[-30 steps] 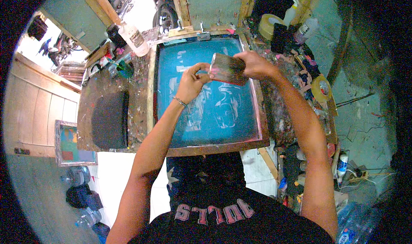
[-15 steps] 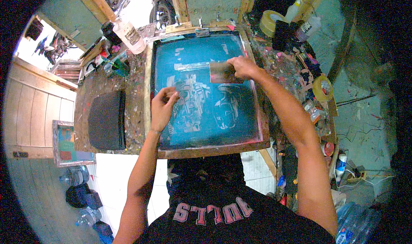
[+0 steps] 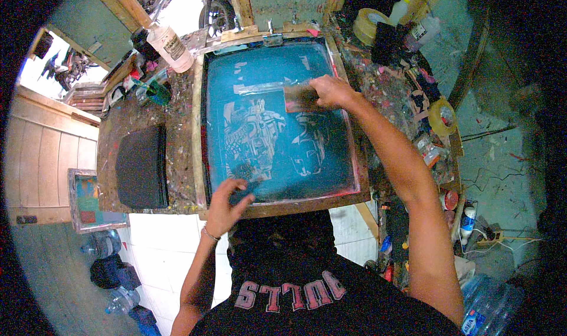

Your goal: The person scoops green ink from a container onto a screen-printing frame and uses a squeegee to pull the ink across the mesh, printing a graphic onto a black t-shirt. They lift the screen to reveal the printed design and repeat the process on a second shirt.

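Observation:
A blue printing screen [image 3: 269,61] with pale stencil shapes lies in a wooden frame on the bench before me. My right hand [image 3: 332,92] is closed on a flat, rectangular squeegee [image 3: 299,100], held over the upper right part of the mesh. Just left of the squeegee, a strip of clear tape [image 3: 260,88] crosses the screen. My left hand [image 3: 226,207] hangs over the near left corner of the frame, fingers apart, holding nothing. Metal hinge clamps [image 3: 273,39] grip the far edge of the frame.
On the left of the bench stand a dark pad stack [image 3: 142,168], a white plastic bottle [image 3: 170,48] and a green cup [image 3: 158,92]. Tape rolls [image 3: 442,117] and clutter line the right side. A small framed screen [image 3: 97,200] leans below the bench at left.
My left hand has come down toward me, from over the left of the stencil to the near left corner. My right hand and the squeegee stay almost in place.

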`<state>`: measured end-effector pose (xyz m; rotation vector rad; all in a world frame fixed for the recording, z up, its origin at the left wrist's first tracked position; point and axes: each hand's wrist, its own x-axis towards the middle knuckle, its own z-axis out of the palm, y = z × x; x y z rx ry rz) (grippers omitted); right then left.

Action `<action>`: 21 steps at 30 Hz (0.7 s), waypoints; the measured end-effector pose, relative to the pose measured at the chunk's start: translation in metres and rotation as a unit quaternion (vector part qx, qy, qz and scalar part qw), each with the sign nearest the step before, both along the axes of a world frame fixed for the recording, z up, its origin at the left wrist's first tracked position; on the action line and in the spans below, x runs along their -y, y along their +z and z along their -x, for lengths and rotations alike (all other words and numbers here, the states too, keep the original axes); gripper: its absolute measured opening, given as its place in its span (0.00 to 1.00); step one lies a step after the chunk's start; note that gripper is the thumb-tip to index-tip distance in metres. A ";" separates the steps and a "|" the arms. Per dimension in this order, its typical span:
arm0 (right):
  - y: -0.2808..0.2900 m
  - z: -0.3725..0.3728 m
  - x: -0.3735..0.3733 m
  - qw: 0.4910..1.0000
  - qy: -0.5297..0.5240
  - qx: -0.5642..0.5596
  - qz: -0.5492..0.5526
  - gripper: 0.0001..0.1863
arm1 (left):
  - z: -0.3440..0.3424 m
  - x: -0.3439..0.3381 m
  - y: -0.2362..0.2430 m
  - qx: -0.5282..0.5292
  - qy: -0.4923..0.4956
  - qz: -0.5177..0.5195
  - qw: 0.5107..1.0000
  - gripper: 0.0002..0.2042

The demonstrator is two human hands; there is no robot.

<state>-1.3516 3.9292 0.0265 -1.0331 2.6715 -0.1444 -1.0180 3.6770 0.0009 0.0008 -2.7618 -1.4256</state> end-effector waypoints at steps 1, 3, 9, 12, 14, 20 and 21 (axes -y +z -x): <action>0.003 -0.002 -0.001 1.000 0.000 0.003 -0.003 0.18 | -0.005 -0.007 0.002 -0.031 -0.036 0.051 0.998 0.19; 0.011 -0.012 -0.005 0.996 0.007 -0.028 0.085 0.20 | -0.010 -0.024 0.009 -0.003 -0.044 0.061 0.997 0.20; 0.045 -0.131 -0.030 0.852 -0.038 0.178 0.491 0.27 | 0.022 -0.064 0.033 0.015 0.013 -0.444 0.896 0.35; 0.045 -0.203 -0.031 0.824 -0.095 0.238 0.505 0.31 | 0.034 -0.082 0.040 0.098 0.085 -0.445 0.886 0.18; 0.039 -0.208 -0.063 0.860 -0.126 0.209 0.447 0.32 | 0.034 -0.093 0.039 0.079 0.067 -0.450 0.887 0.13; 0.009 -0.159 -0.247 0.892 -0.400 -0.163 0.133 0.59 | 0.014 -0.088 0.031 0.116 0.123 -0.447 0.879 0.14; 0.003 -0.146 -0.271 0.891 -0.435 -0.113 0.060 0.65 | 0.011 -0.083 0.028 0.133 0.118 -0.432 0.884 0.15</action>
